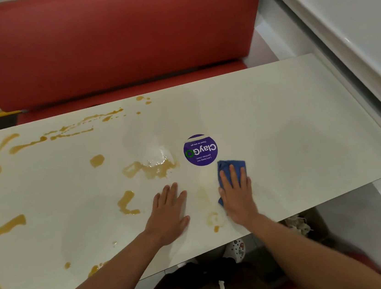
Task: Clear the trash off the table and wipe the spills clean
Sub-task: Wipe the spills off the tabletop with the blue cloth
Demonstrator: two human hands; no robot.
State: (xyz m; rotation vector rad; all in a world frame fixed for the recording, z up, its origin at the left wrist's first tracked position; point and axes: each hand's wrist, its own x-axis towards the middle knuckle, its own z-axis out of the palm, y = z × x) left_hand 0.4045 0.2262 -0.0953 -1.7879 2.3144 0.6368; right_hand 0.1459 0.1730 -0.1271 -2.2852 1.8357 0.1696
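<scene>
A white table (277, 114) fills the frame's middle, with brown spills (150, 168) streaked across its left half. The right hand (238, 196) presses flat, fingers straight, on a blue cloth (229, 167) just below a round purple sticker (200, 149). The left hand (169, 215) rests flat, fingers spread, just beside it. A red bench (109, 39) spans the top.

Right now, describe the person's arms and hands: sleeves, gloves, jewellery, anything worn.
Both forearms are bare to the frame's edge, with no sleeves showing. The left hand and right hand wear no gloves; no rings, watch or bracelet show on fingers or wrists.
</scene>
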